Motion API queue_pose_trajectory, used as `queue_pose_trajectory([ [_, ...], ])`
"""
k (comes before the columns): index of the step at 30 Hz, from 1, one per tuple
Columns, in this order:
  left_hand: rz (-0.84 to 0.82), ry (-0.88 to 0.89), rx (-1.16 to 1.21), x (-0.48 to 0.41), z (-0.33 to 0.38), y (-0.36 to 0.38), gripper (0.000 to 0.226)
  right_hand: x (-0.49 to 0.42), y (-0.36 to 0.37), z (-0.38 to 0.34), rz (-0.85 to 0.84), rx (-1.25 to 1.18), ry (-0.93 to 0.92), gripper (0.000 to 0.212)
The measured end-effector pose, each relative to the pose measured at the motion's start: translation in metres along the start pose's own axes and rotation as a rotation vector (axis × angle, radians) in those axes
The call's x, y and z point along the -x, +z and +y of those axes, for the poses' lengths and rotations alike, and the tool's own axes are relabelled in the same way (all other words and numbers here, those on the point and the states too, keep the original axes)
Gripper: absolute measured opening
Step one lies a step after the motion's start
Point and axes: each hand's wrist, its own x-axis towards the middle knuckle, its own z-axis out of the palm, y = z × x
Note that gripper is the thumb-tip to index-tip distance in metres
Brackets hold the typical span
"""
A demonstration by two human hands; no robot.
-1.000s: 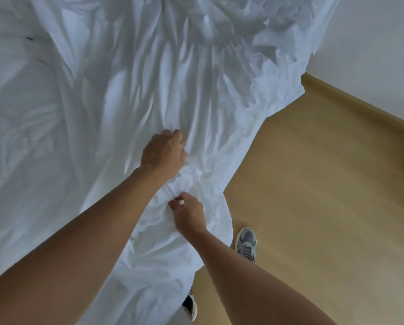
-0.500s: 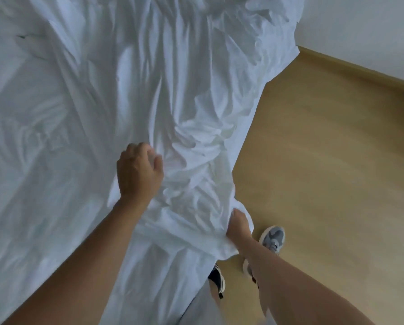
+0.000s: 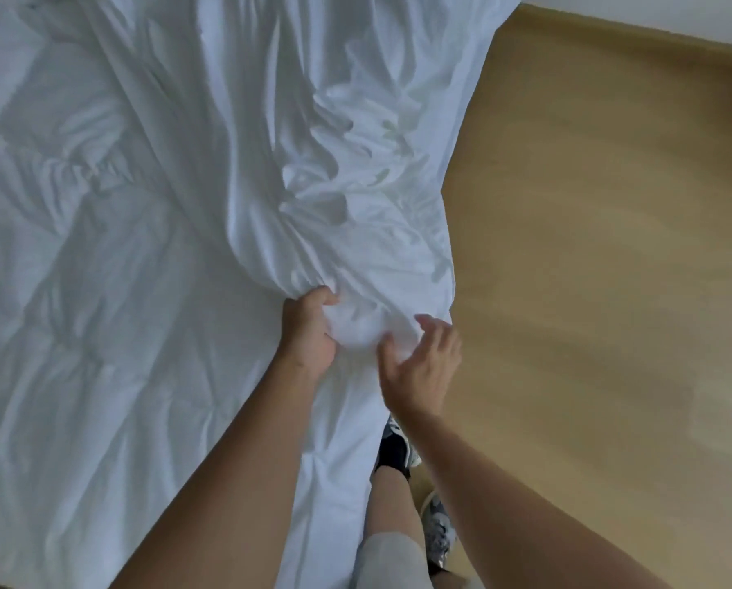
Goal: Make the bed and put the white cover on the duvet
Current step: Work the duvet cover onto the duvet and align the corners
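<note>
The duvet [image 3: 100, 333] lies spread over the bed, quilted and creased, and fills the view out to the bed's long side edge. The white cover [image 3: 355, 163] lies on top of it along that edge as a rumpled band, running from the far end of the bed back toward the person, its outer margin drooping over the side.

Near the edge, the left hand [image 3: 309, 329] is clenched on a thick bunch of the cover, with folds fanning away from the grip across the bed. The right hand [image 3: 423, 367] is just beside it, on the side away from the bed, fingers spread and slack, holding nothing. Its fingertips are at the gathered cloth, but blur hides whether they touch it.

Close against the side of the bed stand the person's legs: a dark shoe [image 3: 398, 444] partly tucked under the hanging cloth, a grey patterned shoe [image 3: 438, 533] a little farther from the bed, and a knee in pale fabric [image 3: 391, 559] beside them. Both forearms cross over the near corner of the bedding.

Beyond the bed's edge the wooden floor [image 3: 589, 248] stretches open and bare, out to a skirting board [image 3: 610, 40] and a pale wall [image 3: 653, 10] past the bed's far end.
</note>
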Motion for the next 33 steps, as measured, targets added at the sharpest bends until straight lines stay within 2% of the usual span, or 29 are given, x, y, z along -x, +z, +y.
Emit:
queue_pose_trajectory([
  [1, -0.014, 0.012, -0.009, 0.004, -0.001, 0.004, 0.012, 0.013, 0.002, -0.002, -0.081, 0.023, -0.150, 0.069],
  [2, -0.017, 0.032, -0.035, 0.010, -0.004, 0.006, 0.014, 0.022, 0.005, -0.005, -0.148, 0.047, -0.215, 0.078],
  [3, -0.033, 0.056, -0.064, 0.017, -0.010, 0.005, 0.018, 0.025, 0.010, -0.008, -0.164, 0.059, -0.200, 0.084],
  [5, -0.087, 0.120, -0.123, 0.034, -0.020, 0.004, 0.036, 0.021, 0.025, -0.016, -0.093, -0.022, -0.079, 0.080],
  [7, -0.138, 0.198, -0.165, 0.043, -0.026, 0.000, 0.052, 0.011, 0.036, -0.026, 0.059, -0.114, -0.032, 0.071],
  [9, -0.195, 0.281, -0.239, 0.046, -0.022, -0.005, 0.042, -0.005, 0.040, -0.027, 0.223, -0.180, -0.045, 0.062],
  [11, -0.287, 0.304, -0.312, 0.044, -0.019, -0.013, 0.040, -0.025, 0.031, -0.028, 0.196, -0.295, 0.031, 0.048],
  [13, -0.270, 0.285, -0.553, 0.032, -0.023, -0.025, 0.049, -0.056, 0.025, -0.019, 0.115, -0.384, 0.284, 0.038],
  [15, -0.131, 0.255, -0.967, 0.014, -0.039, -0.036, 0.058, -0.085, 0.022, 0.000, 0.064, -0.350, 0.489, 0.023],
  [17, -0.093, 0.255, -1.277, -0.004, -0.059, -0.034, 0.088, -0.097, 0.016, 0.018, 0.011, -0.305, 0.521, 0.015],
  [18, -0.087, 0.270, -1.395, -0.012, -0.070, -0.029, 0.096, -0.097, 0.013, 0.024, -0.012, -0.282, 0.500, 0.015],
  [19, -0.078, 0.310, -1.508, -0.016, -0.082, -0.024, 0.092, -0.096, 0.011, 0.028, -0.028, -0.244, 0.439, 0.014],
  [21, -0.037, 0.454, -1.666, -0.025, -0.099, -0.016, 0.054, -0.093, 0.009, 0.037, -0.065, -0.117, 0.257, 0.013],
  [23, 0.002, 0.542, -1.683, -0.034, -0.102, -0.016, 0.032, -0.089, 0.010, 0.046, -0.146, 0.021, 0.150, 0.014],
  [26, 0.021, 0.552, -1.535, -0.049, -0.087, -0.027, 0.032, -0.068, 0.012, 0.066, -0.248, 0.114, 0.163, 0.014],
  [30, 0.049, 0.464, -1.338, -0.058, -0.060, -0.032, 0.028, 0.011, 0.020, 0.078, -0.182, 0.056, -0.004, 0.025],
  [33, -0.003, 0.381, -1.135, -0.053, -0.054, -0.033, 0.022, 0.032, 0.027, 0.069, -0.367, 0.151, 0.167, 0.017],
])
